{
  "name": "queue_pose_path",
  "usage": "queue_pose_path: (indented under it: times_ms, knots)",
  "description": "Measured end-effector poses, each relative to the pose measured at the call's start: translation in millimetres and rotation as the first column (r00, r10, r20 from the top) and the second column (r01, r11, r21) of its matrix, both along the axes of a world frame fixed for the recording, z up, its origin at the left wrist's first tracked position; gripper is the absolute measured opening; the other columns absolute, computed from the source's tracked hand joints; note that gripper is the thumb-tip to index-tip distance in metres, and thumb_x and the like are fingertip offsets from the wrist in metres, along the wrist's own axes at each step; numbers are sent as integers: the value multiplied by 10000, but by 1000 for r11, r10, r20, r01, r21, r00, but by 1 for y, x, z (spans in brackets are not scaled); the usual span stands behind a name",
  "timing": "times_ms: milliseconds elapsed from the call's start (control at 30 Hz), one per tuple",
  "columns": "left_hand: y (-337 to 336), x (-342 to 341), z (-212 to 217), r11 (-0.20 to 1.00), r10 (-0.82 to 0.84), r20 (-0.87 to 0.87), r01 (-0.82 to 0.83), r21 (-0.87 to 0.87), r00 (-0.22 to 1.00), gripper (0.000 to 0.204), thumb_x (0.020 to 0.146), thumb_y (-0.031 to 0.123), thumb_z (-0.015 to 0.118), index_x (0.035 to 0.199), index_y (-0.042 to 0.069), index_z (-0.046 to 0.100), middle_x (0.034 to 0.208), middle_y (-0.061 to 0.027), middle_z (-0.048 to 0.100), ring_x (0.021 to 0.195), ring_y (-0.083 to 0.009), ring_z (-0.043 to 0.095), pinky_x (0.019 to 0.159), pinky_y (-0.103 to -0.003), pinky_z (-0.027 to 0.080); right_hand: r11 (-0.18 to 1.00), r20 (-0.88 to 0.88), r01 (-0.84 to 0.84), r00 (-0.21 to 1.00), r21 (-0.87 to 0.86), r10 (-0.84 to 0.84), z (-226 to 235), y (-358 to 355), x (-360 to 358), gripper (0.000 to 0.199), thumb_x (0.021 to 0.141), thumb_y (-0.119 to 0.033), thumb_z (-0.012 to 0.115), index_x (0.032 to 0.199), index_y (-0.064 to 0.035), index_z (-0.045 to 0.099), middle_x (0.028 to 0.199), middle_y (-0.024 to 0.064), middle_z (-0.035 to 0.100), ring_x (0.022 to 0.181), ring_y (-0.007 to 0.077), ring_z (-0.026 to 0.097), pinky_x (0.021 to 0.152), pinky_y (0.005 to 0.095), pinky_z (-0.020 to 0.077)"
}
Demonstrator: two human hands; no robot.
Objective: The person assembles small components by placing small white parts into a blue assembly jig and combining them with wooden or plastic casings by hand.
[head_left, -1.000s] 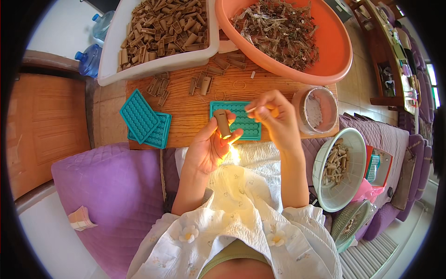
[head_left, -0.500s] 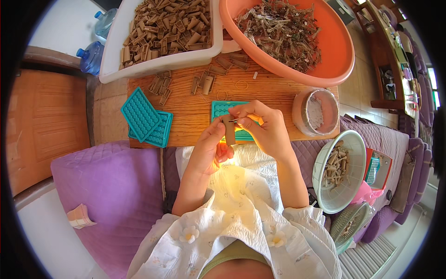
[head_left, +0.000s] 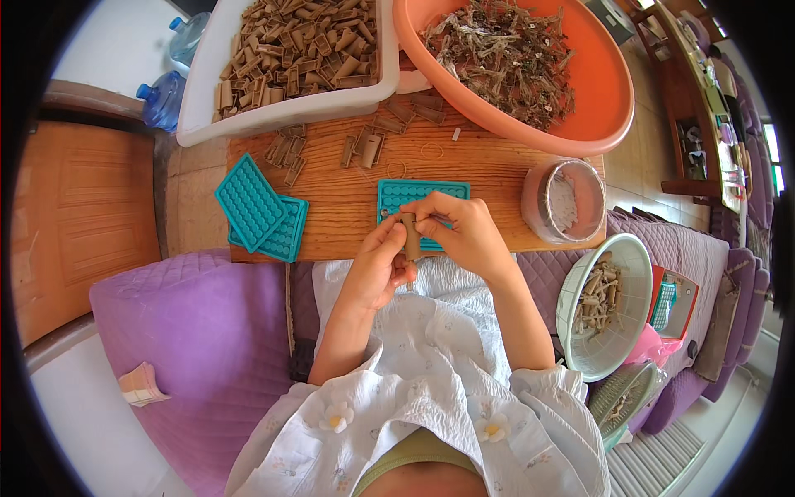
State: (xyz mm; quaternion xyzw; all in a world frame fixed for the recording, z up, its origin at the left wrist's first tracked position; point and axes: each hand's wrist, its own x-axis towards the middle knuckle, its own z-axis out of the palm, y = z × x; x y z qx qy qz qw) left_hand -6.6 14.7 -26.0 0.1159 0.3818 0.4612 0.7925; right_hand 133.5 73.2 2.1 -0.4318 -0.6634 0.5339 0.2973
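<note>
My left hand (head_left: 373, 269) and my right hand (head_left: 468, 236) meet over the near edge of a wooden board (head_left: 489, 178), both pinching one small brown tube-shaped piece (head_left: 409, 236) held upright between the fingers. Just behind the hands a teal grid mat (head_left: 397, 195) lies flat on the board, partly hidden by my right hand. Loose brown pieces (head_left: 368, 149) are scattered at the far side of the board.
A white tray (head_left: 211, 116) full of brown pieces and an orange basin (head_left: 609, 116) of dried stalks stand behind the board. Two stacked teal mats (head_left: 257, 211) lie at left. A tape-like ring (head_left: 563, 199) and a white bowl (head_left: 580, 340) sit at right. Purple cushion (head_left: 182, 331) at left.
My right hand has come down from beside the teal mat to join my left hand on the brown piece. The piece now stands upright between both hands, closer to my body.
</note>
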Motion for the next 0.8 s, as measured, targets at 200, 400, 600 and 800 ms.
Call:
queue_pose_path:
  times_ms: [200,400,600,800]
  knots:
    - [0,5,-6,993,-118,-39,119,8,992,300,889,307,399,1075,76,443,644,15,470,431,-66,482,330,-161,271,986,30,-141,989,-94,144,-4,5,21,87,714,1,565,796,-3,537,848,105,605,755,173,568,669,275,453]
    - [2,18,1,922,-377,15,374,104,926,329,894,312,380,1117,75,432,660,12,472,463,-72,488,363,-168,301,947,73,-305,951,101,299,20,0,44,143,697,-3,569,836,-27,544,791,76,558,748,222,517,702,303,407]
    - [15,21,12,914,-64,-378,207,350,924,388,860,293,463,1158,52,403,1127,-95,490,918,-149,510,655,-239,448,972,431,30,893,233,-131,61,-32,94,126,686,-11,585,789,-5,513,729,89,494,599,224,510,528,285,407]
    - [55,-61,-4,877,429,-873,338,341,-232,321,802,162,524,1072,1,462,1001,-187,539,862,-326,539,727,-363,441,891,780,311,442,330,-443,78,-83,185,187,671,-10,572,855,3,538,778,115,521,639,204,541,552,293,421]
